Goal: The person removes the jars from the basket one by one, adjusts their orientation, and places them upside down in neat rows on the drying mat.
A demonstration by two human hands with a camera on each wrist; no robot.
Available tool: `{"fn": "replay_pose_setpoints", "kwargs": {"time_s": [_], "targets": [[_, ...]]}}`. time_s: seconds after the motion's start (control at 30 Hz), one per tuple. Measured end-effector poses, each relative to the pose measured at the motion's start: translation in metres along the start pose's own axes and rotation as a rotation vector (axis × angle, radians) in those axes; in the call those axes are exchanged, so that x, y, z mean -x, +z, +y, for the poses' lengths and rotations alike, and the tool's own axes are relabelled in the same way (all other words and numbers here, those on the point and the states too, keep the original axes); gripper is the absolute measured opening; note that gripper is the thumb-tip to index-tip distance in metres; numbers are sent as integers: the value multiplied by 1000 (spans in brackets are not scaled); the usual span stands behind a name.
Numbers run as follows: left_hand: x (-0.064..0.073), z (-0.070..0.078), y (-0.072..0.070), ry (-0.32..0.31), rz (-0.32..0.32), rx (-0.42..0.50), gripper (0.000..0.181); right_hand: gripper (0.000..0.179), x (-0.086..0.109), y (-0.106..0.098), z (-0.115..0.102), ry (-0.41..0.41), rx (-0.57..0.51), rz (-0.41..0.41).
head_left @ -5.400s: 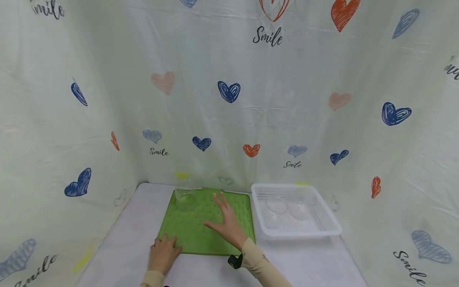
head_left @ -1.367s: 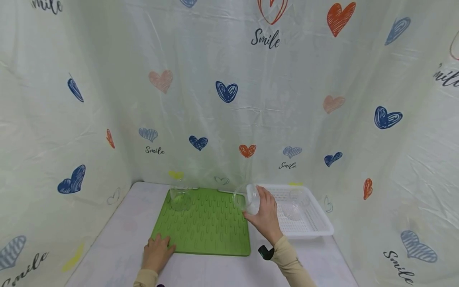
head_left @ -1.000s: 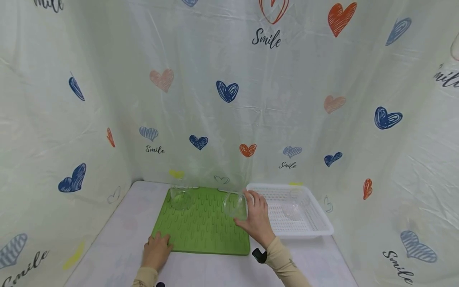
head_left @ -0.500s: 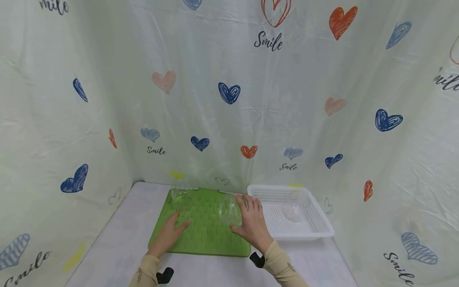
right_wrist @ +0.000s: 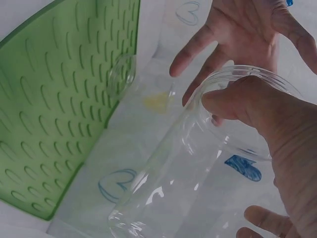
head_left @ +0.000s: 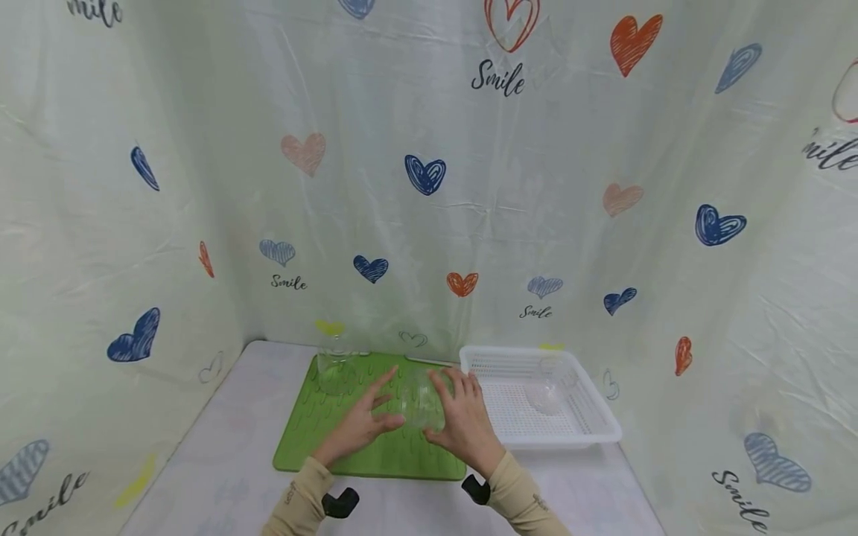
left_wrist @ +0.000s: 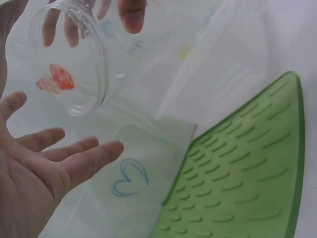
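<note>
A clear, see-through jar (head_left: pixel 417 400) hangs tilted above the green mat, gripped by my right hand (head_left: pixel 465 423) with thumb and fingers spread around its side. In the right wrist view my right thumb lies across the jar (right_wrist: pixel 163 173) near its threaded mouth. My left hand (head_left: pixel 362 426) is raised just left of the jar, fingers extended; in the left wrist view its fingers are spread and apart from the jar (left_wrist: pixel 72 74). Another clear container (head_left: pixel 337 372) stands on the mat's back left corner.
The green mat (head_left: pixel 302 448) with raised ridges lies on the white-covered table. To its right stands a white perforated basket (head_left: pixel 559 441) holding a clear container (head_left: pixel 546 391). A heart-printed curtain (head_left: pixel 375 201) surrounds the table at back and sides.
My right hand has carried the jar from over the basket leftward above the mat. My left hand has lifted off the mat's front left corner and moved up and right towards the jar.
</note>
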State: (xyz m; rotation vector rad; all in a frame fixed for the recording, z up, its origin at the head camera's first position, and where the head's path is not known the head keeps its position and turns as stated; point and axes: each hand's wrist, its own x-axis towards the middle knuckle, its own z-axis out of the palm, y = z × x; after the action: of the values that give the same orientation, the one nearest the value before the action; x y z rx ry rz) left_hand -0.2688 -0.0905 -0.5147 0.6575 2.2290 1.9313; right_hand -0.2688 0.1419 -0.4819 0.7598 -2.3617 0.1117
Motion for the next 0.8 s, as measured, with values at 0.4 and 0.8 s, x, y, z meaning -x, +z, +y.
{"fn": "replay_pose_setpoints", "kwargs": {"time_s": [0.4,0.8], "targets": [[-3,-5,12,16,-6,21,82,109,4,1,-6,-42,-3,-19],[-5,-5,13,40,23,-7,83,115,2,-5,-8,-86,25,-3]]}}
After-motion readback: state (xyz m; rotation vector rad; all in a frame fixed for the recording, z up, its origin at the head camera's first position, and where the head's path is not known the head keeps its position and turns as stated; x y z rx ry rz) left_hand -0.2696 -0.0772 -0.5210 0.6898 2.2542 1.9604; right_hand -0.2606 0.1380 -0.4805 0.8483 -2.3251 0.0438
